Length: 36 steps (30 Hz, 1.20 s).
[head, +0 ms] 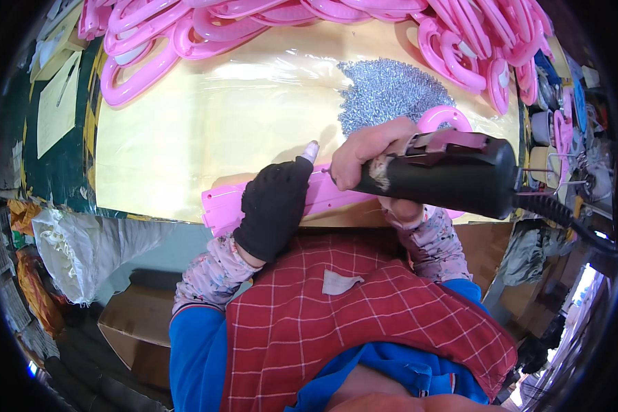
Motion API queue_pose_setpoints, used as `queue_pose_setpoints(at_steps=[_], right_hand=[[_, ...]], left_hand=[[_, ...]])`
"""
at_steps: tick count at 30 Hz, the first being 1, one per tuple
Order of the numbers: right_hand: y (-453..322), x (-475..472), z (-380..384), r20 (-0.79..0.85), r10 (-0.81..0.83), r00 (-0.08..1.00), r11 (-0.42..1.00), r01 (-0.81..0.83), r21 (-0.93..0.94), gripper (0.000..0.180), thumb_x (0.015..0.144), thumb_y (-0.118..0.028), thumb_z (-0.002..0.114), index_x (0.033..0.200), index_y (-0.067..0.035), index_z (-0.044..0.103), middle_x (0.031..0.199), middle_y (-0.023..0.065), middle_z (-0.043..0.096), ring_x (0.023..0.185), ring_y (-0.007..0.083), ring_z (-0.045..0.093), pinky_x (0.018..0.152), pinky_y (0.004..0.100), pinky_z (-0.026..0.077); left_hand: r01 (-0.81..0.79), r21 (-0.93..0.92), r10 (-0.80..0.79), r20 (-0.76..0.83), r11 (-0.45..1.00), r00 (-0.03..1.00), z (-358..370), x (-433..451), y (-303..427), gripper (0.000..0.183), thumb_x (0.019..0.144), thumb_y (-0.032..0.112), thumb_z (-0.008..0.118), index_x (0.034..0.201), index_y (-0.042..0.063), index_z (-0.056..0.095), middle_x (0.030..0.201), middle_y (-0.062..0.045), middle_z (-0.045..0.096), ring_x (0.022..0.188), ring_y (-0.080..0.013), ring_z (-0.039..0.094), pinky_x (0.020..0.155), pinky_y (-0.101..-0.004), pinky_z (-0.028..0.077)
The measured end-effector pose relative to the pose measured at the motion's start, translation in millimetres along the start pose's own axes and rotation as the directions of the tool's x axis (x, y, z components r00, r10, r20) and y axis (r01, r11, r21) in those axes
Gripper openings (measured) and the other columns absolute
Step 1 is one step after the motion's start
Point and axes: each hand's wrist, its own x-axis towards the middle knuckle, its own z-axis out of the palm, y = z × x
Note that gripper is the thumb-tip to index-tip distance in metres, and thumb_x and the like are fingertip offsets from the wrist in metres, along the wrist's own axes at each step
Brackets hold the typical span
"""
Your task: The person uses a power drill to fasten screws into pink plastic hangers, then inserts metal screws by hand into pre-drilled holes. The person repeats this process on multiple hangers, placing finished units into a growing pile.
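My left hand (275,208), in a black fingerless glove, is closed over a long pink plastic part (224,203) and holds it against the yellow sheet on the table. Small holes show in the part. My bare right hand (376,159) grips a black corded electric screwdriver (438,175), which lies nearly level with its tip at the pink part, just right of my left thumb. A pink rounded handle (444,117) shows behind the tool; whether it joins the long part is hidden. Behind my right hand a heap of small silver screws (389,92) lies on the sheet.
Piled pink plastic handles (139,85) line the table's far side, with more (474,46) at the far right. Paper with a pen (59,105) lies at the left. A coiled cord (548,208) runs right from the tool. A cardboard box (136,314) stands below left.
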Motion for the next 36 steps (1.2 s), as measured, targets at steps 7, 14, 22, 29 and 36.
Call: queue_pose_setpoints(at_steps=[7,14,22,29,36], right_hand=[[-35,-37,-17,-0.347,-0.168,0.923,0.979,0.198,0.051,0.093,0.083,-0.068,0.072,0.138,-0.001,0.038,0.083,0.0087,0.064,0.07,0.0235,0.066,0.066,0.0397,0.055],[-52,-52,-26,-0.3,-0.338,0.892,0.935,0.354,0.0,0.091,0.085,-0.069,0.07,0.142,-0.006,0.037,0.086,0.008,0.066,0.07,0.0229,0.068,0.065,0.0378,0.056],[-52,-53,-17,-0.219,-0.391,0.894,0.92,0.39,-0.048,0.091,0.081,-0.069,0.072,0.137,-0.005,0.039,0.084,0.0091,0.066,0.072,0.0244,0.068,0.068,0.0393,0.057],[-58,-74,-3,-0.301,-0.357,0.884,0.932,0.357,-0.059,0.09,0.083,-0.066,0.073,0.138,-0.004,0.038,0.085,0.0108,0.066,0.072,0.0266,0.068,0.069,0.0424,0.057],[-53,-91,8,-0.38,-0.219,0.899,0.97,0.242,0.013,0.086,0.083,-0.058,0.079,0.135,-0.002,0.041,0.085,0.0119,0.066,0.078,0.0266,0.068,0.074,0.0425,0.055]], left_hand=[[-0.018,-0.227,0.032,0.062,0.974,0.998,39,28,44,0.06,0.089,0.013,0.066,0.146,0.005,0.05,0.08,-0.008,0.065,0.079,-0.0265,0.065,0.063,-0.0407,0.052],[-0.09,-0.288,0.126,0.109,0.953,0.986,38,44,59,0.077,0.085,0.008,0.07,0.155,0.004,0.038,0.096,-0.006,0.074,0.086,-0.027,0.069,0.079,-0.0397,0.056],[-0.266,-0.256,0.296,0.087,0.929,0.951,34,42,56,0.082,0.086,0.01,0.07,0.158,0.003,0.031,0.109,-0.005,0.074,0.093,-0.0232,0.07,0.108,-0.0433,0.045],[-0.245,0.026,0.224,0.32,0.969,0.921,-3,35,47,0.097,0.073,0.029,0.086,0.152,-0.001,0.039,0.136,-0.018,0.057,0.125,-0.0333,0.057,0.114,-0.0518,0.035],[-0.363,0.102,0.329,0.251,0.926,0.91,4,26,32,0.09,0.067,0.034,0.088,0.141,-0.002,0.05,0.121,-0.015,0.059,0.114,-0.0333,0.057,0.098,-0.0438,0.046]])
